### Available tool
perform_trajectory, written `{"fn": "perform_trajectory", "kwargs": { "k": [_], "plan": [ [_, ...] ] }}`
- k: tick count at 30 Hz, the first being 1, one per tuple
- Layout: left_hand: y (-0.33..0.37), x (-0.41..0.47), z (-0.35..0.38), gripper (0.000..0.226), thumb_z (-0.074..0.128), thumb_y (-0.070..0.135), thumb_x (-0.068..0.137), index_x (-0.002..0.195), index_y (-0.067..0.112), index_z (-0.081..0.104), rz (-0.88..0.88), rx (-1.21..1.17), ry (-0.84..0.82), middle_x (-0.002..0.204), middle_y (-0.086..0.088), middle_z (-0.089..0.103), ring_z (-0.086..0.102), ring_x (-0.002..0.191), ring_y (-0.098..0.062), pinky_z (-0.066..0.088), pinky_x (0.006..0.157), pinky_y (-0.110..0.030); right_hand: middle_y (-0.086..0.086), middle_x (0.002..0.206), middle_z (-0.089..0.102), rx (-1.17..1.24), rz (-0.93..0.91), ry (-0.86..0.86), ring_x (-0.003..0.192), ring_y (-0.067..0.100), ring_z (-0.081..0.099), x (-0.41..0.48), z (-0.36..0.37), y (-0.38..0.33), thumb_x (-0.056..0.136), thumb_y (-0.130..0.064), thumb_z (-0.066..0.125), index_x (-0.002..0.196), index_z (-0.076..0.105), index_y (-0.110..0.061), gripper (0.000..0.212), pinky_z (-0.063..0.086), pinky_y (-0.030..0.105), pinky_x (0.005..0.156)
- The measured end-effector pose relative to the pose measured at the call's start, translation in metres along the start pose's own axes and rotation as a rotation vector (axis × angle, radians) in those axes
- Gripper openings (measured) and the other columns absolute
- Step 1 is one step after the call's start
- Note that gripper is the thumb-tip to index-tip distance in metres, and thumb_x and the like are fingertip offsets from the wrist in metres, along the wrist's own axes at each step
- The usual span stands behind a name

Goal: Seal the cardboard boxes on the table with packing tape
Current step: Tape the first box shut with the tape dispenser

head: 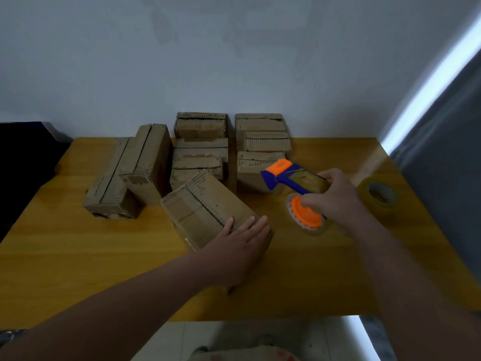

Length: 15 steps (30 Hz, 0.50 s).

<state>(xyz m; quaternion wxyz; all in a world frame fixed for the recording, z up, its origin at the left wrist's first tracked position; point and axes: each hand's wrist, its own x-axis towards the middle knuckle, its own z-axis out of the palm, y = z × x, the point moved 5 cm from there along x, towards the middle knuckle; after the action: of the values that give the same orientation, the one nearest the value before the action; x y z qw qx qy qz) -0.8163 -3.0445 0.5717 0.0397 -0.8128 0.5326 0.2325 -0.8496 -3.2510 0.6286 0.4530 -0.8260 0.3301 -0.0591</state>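
The left hand (242, 246) lies flat, fingers straight and a little spread, on top of the nearest cardboard box (208, 207), pressing on its near right end; it grips nothing. The right hand (335, 199) is curled tightly round the handle of a blue and orange tape dispenser (294, 178), held just above the table at about 3 o'clock from that box. The dispenser's orange-tipped head points toward 10 o'clock, and its tape roll on an orange hub (305, 213) hangs on the near side. The nearest box sits skewed on the wooden table (78, 256), its long seam running toward 11 o'clock. At 10 o'clock from it are a low box (109, 183) and a taller box (148, 162), side by side and touching. At 12 o'clock is a cluster of stacked boxes (200, 152) running back to the wall (234, 61), and at 1 o'clock a second stack (261, 134), partly hidden by the dispenser's head. A spare roll of clear tape (378, 195) lies flat near the table's 3 o'clock edge, just beyond the right hand.
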Motion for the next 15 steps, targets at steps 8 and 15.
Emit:
{"fn": "perform_trajectory", "kwargs": {
  "k": [8,15],
  "plan": [
    [-0.026,-0.043,0.008,0.092,0.057,0.010,0.090,0.150,0.040,-0.005,0.145,0.072,-0.078,0.155,0.020,-0.021,-0.030,0.137,-0.010,-0.021,0.108,-0.047,-0.002,0.107,0.054,0.131,-0.095,-0.155,0.091,0.019,0.059,-0.011,0.021,-0.015,0.067,-0.016,0.081,0.118,0.047,-0.030,0.062,0.047,0.029,0.062],
    [-0.065,-0.065,-0.016,0.048,0.063,0.022,0.090,0.134,0.037,0.051,0.075,-0.432,0.213,0.145,0.016,0.041,0.032,0.136,0.000,0.022,0.119,-0.035,-0.006,0.112,0.056,0.147,-0.188,-0.292,0.093,0.015,0.061,-0.027,0.036,-0.029,0.058,-0.019,0.077,0.119,0.051,-0.041,0.070,0.049,0.025,0.064]
  ]
}}
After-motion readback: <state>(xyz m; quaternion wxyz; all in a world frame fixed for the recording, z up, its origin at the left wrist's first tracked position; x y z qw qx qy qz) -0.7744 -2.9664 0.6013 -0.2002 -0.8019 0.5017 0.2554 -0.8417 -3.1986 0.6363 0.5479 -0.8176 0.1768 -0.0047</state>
